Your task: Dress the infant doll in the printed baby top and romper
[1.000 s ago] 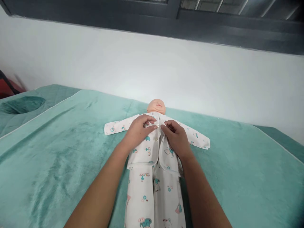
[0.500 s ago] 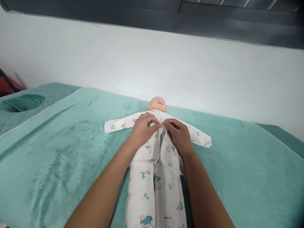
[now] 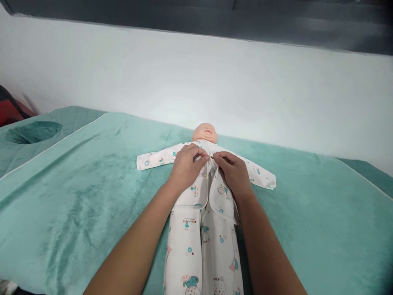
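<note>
A baby doll [image 3: 205, 132] lies on its back, dressed in a white printed baby shirt [image 3: 194, 192] and matching pants [image 3: 185, 246]. My left hand [image 3: 188, 164] pinches the shirt's left front edge at the chest. Opposite it, my right hand [image 3: 231, 170] pinches the right front edge, and the fingertips of both nearly meet. Whatever fastener lies between them is too small to make out. Below my hands the two front panels hang apart, and a small button [image 3: 205, 175] shows on the left panel. Both sleeves spread out sideways.
Under the doll is a teal plush cover [image 3: 92, 196] on a bed, with a round hole [image 3: 33, 132] at the far left. A white wall [image 3: 196, 78] rises behind, with a dark band above. Something red and black [image 3: 10, 108] stands at the left edge.
Both hands stay pinched at the shirt's chest, with only slight finger movement. The whole view has shifted a little.
</note>
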`<control>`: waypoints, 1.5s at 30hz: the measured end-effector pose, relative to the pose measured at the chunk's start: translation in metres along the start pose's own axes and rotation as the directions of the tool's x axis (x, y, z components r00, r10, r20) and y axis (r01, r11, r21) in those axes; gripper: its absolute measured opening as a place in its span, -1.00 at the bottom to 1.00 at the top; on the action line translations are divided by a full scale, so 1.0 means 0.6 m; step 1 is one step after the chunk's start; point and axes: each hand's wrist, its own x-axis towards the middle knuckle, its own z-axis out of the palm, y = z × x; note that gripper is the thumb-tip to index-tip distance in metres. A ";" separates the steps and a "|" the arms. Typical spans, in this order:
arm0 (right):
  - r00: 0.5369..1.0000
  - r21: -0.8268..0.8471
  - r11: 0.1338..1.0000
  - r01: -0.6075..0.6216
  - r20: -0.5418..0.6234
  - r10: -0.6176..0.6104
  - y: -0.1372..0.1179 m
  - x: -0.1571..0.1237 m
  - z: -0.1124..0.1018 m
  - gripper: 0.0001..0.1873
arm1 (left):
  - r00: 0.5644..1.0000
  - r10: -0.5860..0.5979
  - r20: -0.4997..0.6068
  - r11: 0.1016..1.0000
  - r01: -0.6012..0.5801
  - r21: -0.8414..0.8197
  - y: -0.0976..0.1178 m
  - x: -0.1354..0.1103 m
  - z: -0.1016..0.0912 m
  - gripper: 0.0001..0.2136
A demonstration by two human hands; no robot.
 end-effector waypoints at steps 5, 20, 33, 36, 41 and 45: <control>1.000 -0.007 1.000 0.014 -0.005 -0.014 0.002 0.000 0.002 -0.81 | 0.995 -0.100 0.011 0.989 0.101 -0.107 0.009 -0.004 0.004 -0.90; 0.999 0.063 0.997 0.043 0.010 -0.043 0.006 0.001 0.001 -0.83 | 0.964 -0.239 0.121 0.889 0.267 -0.372 0.016 -0.007 -0.011 -0.89; 0.998 0.064 0.997 0.042 0.050 -0.045 0.006 0.000 -0.001 -0.83 | 0.974 -0.216 0.073 0.900 0.227 -0.373 0.007 -0.004 -0.004 -0.84; 0.998 0.074 0.997 0.027 0.049 -0.031 0.008 0.001 -0.002 -0.84 | 0.972 -0.223 0.070 0.902 0.233 -0.363 0.008 -0.004 -0.005 -0.85; 0.998 0.072 0.997 0.021 0.063 -0.026 0.012 0.002 -0.003 -0.84 | 0.973 -0.215 0.088 0.901 0.232 -0.366 0.008 -0.005 -0.005 -0.85; 0.992 0.098 0.995 0.018 0.119 -0.030 0.013 0.001 -0.008 -0.83 | 0.971 -0.218 0.098 0.900 0.238 -0.365 0.005 -0.004 -0.005 -0.85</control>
